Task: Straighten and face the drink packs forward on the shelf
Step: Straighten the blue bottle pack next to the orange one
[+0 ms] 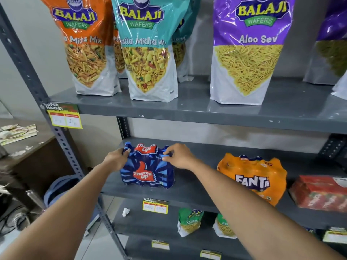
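On the middle grey shelf (197,196), near its left end, a blue Thums Up drink pack (148,166) is held from both sides. Its top left corner is gripped by the left hand (117,158), whose fingers are curled over the bottle caps there. Its top right corner is pinched by the right hand (179,156), with the fingertips closed on the wrap. The pack's printed logo is turned forward. Well apart to its right, an orange Fanta pack (253,177) is seen standing slightly tilted, and just beyond that a red carton pack (319,193) is laid. On the shelf above, Balaji Wafers pouches (148,53) are stood upright in a row.
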A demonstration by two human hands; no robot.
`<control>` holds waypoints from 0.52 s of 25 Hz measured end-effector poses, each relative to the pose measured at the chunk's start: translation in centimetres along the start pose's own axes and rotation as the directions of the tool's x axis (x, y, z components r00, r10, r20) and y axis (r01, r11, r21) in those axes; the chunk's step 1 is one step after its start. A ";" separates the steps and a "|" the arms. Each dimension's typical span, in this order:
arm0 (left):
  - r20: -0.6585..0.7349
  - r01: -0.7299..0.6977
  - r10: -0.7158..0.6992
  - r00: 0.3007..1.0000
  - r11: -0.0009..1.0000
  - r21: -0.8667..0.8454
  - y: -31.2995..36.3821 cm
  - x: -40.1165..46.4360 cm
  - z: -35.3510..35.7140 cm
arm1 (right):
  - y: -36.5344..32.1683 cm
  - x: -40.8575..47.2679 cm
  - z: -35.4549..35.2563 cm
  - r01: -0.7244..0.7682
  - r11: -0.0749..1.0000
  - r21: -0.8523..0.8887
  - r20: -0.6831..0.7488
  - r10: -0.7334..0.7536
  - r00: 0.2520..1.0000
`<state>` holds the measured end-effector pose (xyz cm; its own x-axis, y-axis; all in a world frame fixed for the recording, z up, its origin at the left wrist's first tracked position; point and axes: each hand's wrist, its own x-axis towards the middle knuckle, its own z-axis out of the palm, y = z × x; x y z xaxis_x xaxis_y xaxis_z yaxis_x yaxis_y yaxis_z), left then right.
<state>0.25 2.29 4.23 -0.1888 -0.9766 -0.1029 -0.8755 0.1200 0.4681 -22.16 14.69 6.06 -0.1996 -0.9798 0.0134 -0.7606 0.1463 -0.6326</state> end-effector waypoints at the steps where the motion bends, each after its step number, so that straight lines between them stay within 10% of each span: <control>1: 0.022 -0.011 0.011 1.000 1.000 -0.009 0.7 -0.2 0.3 | 0.8 -0.2 -0.5 -0.021 1.000 0.009 -0.006 0.021 1.000; 13: 0.121 -0.088 0.097 0.988 0.993 -0.079 5.0 -1.8 3.0 | 6.1 -2.7 -3.8 -0.092 0.995 0.041 -0.009 0.093 0.996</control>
<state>-5.17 5.24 4.13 -0.3251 -0.9316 -0.1624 -0.8177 0.1906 0.5432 -28.59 18.74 5.16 -0.2745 -0.9608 -0.0387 -0.7132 0.2304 -0.6620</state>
